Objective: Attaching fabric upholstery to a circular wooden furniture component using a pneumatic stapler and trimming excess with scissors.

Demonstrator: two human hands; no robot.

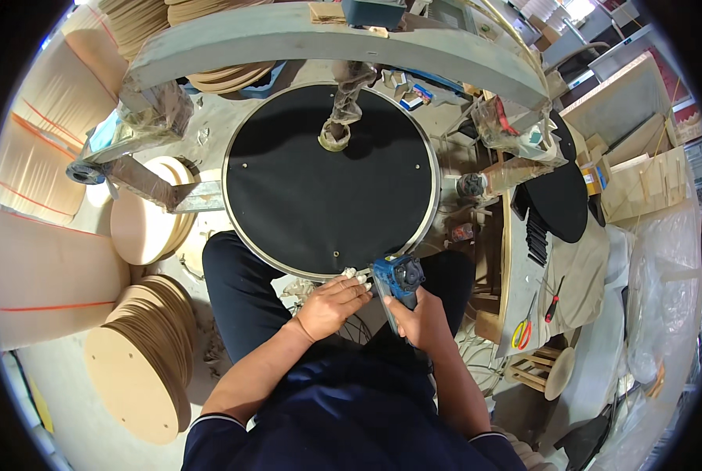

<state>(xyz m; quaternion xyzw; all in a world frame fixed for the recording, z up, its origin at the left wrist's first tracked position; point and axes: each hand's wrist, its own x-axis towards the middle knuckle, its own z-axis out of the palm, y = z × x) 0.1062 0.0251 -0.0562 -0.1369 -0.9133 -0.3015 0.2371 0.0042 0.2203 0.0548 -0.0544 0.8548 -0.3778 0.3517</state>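
A large round panel (288, 204) covered in black cloth lies in front of me, with a pale rim around it. In my right hand (417, 318) is a blue and black staple gun (398, 276), its head against the panel's near edge. My left hand (333, 306) is closed at the near rim, just left of the gun. Its fingertips carry white wraps, and whatever they pinch under the edge is hidden. A vertical post wrapped in plastic (351, 94) comes down onto the panel's far half.
A grey metal frame (288, 43) arches over the panel. Stacks of round boards (131, 385) stand at left. On the right-hand bench lie yellow-handled scissors (522, 334), a red screwdriver (554, 302) and black cloth discs (559, 200). A small wooden stool (559, 373) stands nearby.
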